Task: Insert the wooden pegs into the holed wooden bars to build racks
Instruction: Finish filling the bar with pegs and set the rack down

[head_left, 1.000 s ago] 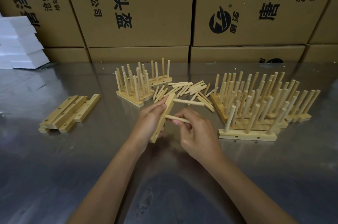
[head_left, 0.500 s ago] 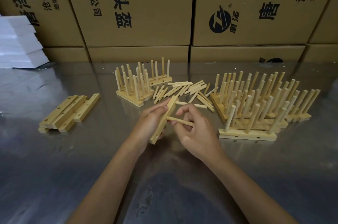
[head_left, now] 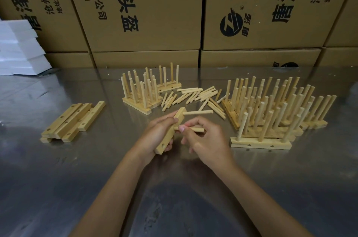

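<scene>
left hand [head_left: 157,133] grip clamped on bar [head_left: 170,132], tilted so holes face right | right hand [head_left: 203,136] pinches peg [head_left: 190,129], tip at hole, to push in | loose pegs [head_left: 195,95] near on counter [head_left: 96,169]

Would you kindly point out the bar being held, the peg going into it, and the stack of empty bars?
held bar [head_left: 164,144], head view, lower end.
peg [head_left: 197,130], head view, right end.
empty bars [head_left: 73,120], head view, middle of stack.

Warehouse or factory packing area: stacked printed cardboard cartons [head_left: 147,8] behind a steel worktable [head_left: 58,178].
</scene>
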{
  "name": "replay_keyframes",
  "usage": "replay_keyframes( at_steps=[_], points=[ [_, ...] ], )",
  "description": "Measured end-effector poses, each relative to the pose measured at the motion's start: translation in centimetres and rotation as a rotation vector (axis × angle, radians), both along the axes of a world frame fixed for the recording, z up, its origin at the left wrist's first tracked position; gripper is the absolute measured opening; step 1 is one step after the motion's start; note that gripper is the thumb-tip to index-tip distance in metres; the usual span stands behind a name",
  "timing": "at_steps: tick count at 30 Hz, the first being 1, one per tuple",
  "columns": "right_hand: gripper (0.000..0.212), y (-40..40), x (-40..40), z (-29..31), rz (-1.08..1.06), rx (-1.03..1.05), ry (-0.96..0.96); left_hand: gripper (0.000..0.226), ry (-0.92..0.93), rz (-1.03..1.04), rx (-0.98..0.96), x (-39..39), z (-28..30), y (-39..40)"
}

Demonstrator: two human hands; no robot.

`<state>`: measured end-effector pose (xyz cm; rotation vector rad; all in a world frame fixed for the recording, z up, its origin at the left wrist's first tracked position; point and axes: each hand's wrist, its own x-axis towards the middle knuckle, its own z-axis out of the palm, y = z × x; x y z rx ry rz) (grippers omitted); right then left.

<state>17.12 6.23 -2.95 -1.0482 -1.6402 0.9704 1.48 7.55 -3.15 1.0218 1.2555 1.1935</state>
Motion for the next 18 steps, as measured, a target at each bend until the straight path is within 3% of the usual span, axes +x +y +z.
replay_keyframes(
  at_steps=[3, 6, 9, 13, 15, 18],
  points=[
    [0.021, -0.2, -0.4, 0.5, 0.111, -0.184, 0.246, 0.028, -0.08, 0.003, -0.008, 0.1, -0.1, 0.1],
    [0.03, 0.1, -0.6, -0.1, 0.107, -0.237, 0.185, 0.026, -0.2, 0.052, -0.033, -0.2, -0.2, 0.3],
    [0.024, 0.7, -0.6, -1.6, 0.005, -0.093, -0.009, 0.022, -0.356, 0.115, -0.046, -1.2, -0.3, 0.6],
    [0.042, 2.8, 0.2, -2.9, -0.23, 0.264, -0.531, 0.021, -0.464, 0.181, -0.049, -2.2, -0.5, 1.0],
    [0.057, 4.6, 0.3, -2.9, -0.309, 0.24, -0.717, 0.02, -0.493, 0.203, -0.058, -2.3, -0.6, 1.2],
    [0.068, 7.1, 0.3, -2.4, -0.303, 0.033, -0.847, 0.019, -0.503, 0.209, -0.067, -2.3, -0.6, 1.3]
  ],
)
